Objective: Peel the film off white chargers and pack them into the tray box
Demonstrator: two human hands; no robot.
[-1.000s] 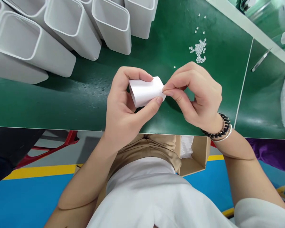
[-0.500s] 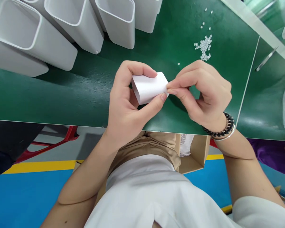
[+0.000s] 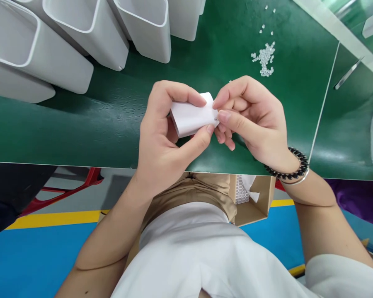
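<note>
A smooth white sheet [image 3: 191, 118], bent round on itself, is held above the green table. My left hand [image 3: 168, 132] is closed on it, with the thumb along the lower edge and the index finger across the top. My right hand [image 3: 251, 120] is at the sheet's right end. Its thumb lies by a corner that has a small dark mark, the index finger touches just above, and the other fingers curl beneath. Whether anything small is between the right fingertips is hidden. The sheet's exact kind cannot be made out.
Several tall white bins [image 3: 108, 41] stand at the back left of the green table [image 3: 112, 128]. Small clear bits [image 3: 265, 58] lie scattered beyond my right hand. Metal tweezers [image 3: 348, 74] lie at the right. Below the edge is a cardboard box [image 3: 256, 207].
My right hand has turned, its fingers spreading from a tight pinch to reach under the sheet's right end. My left hand keeps its hold. The view has shifted slightly.
</note>
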